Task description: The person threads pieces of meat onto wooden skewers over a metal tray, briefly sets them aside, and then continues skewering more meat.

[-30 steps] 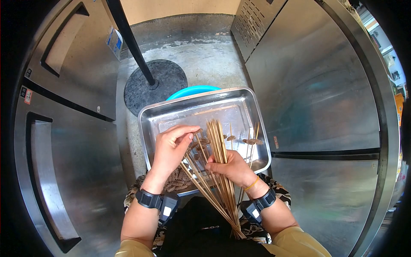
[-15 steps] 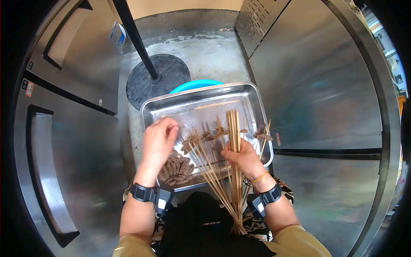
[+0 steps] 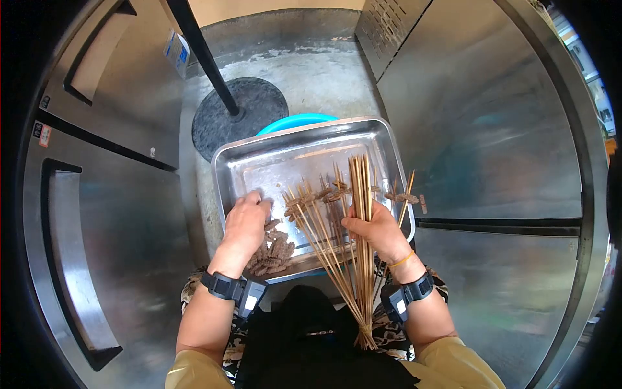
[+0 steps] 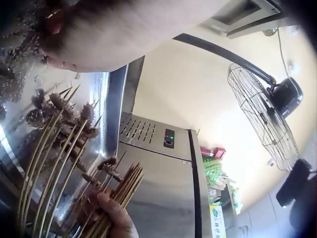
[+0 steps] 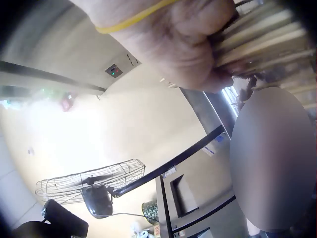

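Note:
In the head view my right hand point(image 3: 379, 233) grips a thick bundle of thin wooden skewers point(image 3: 360, 188) over the right part of a metal tray point(image 3: 259, 146). Other skewers fan out to its left and right, with brown ridged pieces point(image 3: 336, 193) near their tips. My left hand point(image 3: 245, 227) is lowered at the tray's left side, beside a pile of loose brown pieces point(image 3: 277, 251); its fingertips are partly hidden. The left wrist view shows the left hand point(image 4: 119, 34) over the pieces, its grasp unclear, and the loaded skewers point(image 4: 62, 148) below.
A blue basin point(image 3: 299, 121) shows behind the tray. Beyond it stands a black pole on a round base point(image 3: 241, 117). Steel cabinets point(image 3: 123, 220) flank both sides. A wire fan point(image 4: 262, 114) hangs near the wall in the left wrist view.
My left hand has left the skewer tips and moved left and down to the loose pile. The right hand, still gripping the bundle, has shifted right.

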`<action>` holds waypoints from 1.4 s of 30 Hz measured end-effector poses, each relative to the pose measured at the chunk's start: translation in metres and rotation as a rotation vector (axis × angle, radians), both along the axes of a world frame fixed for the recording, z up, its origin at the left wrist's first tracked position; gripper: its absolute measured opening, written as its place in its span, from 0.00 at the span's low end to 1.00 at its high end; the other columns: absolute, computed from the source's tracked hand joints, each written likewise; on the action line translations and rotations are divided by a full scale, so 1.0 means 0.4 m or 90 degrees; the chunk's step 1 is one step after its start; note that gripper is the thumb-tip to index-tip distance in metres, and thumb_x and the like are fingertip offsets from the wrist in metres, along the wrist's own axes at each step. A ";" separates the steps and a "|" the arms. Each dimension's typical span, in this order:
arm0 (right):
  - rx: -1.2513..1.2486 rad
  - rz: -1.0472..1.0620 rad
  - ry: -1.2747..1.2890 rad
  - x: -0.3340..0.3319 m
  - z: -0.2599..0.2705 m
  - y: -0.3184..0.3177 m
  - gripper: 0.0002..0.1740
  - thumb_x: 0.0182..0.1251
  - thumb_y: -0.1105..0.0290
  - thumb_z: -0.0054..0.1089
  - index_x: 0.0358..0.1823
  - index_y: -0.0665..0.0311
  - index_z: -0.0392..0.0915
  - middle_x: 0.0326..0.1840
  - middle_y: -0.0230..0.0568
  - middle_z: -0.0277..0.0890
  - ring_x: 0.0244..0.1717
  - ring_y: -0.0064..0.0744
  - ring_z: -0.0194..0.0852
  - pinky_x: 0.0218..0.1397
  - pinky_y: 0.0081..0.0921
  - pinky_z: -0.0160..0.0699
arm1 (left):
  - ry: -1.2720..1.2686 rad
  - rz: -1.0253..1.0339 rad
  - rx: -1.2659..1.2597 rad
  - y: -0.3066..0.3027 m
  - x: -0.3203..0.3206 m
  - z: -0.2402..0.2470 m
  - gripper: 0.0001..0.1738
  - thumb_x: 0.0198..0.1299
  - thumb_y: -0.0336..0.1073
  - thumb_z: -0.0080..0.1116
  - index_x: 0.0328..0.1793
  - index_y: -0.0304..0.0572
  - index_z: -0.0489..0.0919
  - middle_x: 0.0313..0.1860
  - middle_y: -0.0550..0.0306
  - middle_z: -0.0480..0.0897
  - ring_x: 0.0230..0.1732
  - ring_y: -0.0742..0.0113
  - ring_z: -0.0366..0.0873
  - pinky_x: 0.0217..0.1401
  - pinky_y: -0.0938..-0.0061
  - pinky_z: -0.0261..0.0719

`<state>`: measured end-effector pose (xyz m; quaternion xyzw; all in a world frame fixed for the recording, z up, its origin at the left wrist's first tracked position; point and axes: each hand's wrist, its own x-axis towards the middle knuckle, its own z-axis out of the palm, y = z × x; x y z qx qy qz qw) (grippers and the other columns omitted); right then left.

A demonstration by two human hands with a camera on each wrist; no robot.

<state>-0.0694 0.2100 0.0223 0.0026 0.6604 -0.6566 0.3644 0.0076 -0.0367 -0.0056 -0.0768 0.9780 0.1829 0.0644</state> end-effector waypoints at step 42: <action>-0.064 0.073 -0.063 0.036 0.038 -0.066 0.05 0.58 0.75 0.63 0.35 0.63 0.78 0.28 0.27 0.75 0.26 0.13 0.69 0.31 0.12 0.68 | 0.108 0.406 1.098 0.082 -0.120 0.083 0.13 0.64 0.39 0.55 0.45 0.37 0.77 0.37 0.50 0.82 0.36 0.71 0.80 0.39 0.82 0.80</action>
